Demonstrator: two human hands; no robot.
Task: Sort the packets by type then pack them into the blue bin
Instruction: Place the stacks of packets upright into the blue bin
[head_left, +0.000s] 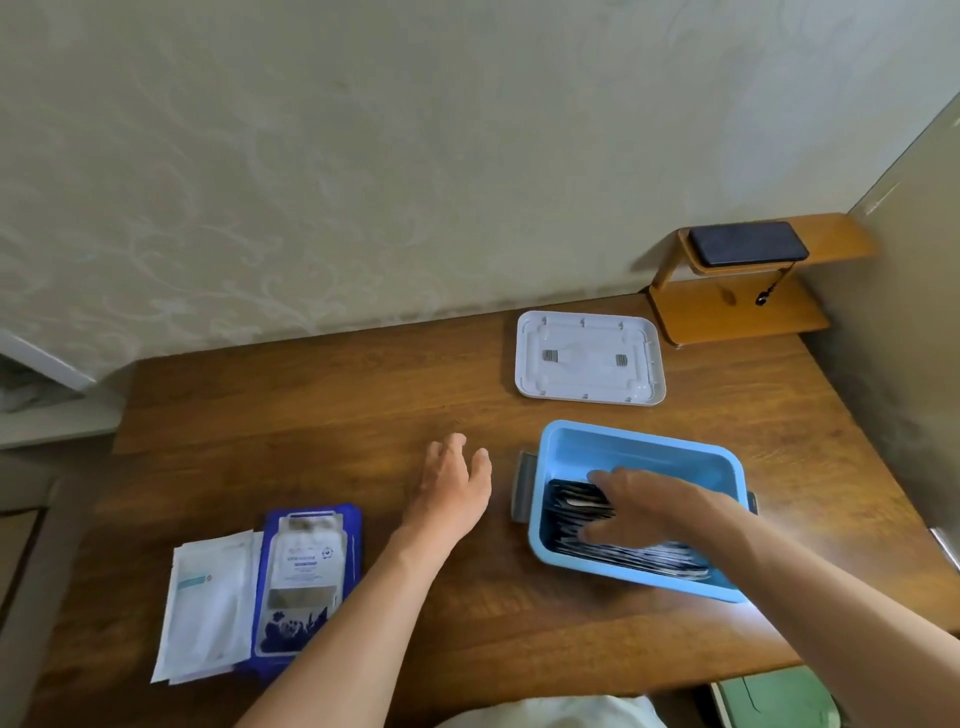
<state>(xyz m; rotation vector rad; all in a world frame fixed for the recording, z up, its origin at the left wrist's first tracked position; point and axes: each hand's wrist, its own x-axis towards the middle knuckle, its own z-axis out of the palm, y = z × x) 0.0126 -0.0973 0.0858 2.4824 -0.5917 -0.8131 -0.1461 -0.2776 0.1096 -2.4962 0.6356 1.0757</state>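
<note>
Site: a brown wood-grain counter (311, 415) set against a pale wall with a faint scroll pattern.

A light blue rectangular plastic bin (639, 441) stands right of centre, a grey latch (522, 486) on its left end. A stack of dark, glossy flat packets (623, 556) lies inside it, filling the near part of the floor.

The right hand (649, 501) reaches into the bin, fingers straight and spread, laid flat on top of the dark packets. The left hand (452, 483) is just left of the bin, palm down, fingers relaxed and holding nothing; whether it touches the wood cannot be told.

At the near left lie two stacks side by side, touching: white paper-backed pouches (208, 603) and dark blue printed packets (306, 577).

Behind the bin, apart from it, a white rectangular plastic lid (589, 357) lies flat. In the far right corner stands a small two-tier wooden stand (737, 312) with a flat black device (748, 243) on its upper tier.
</note>
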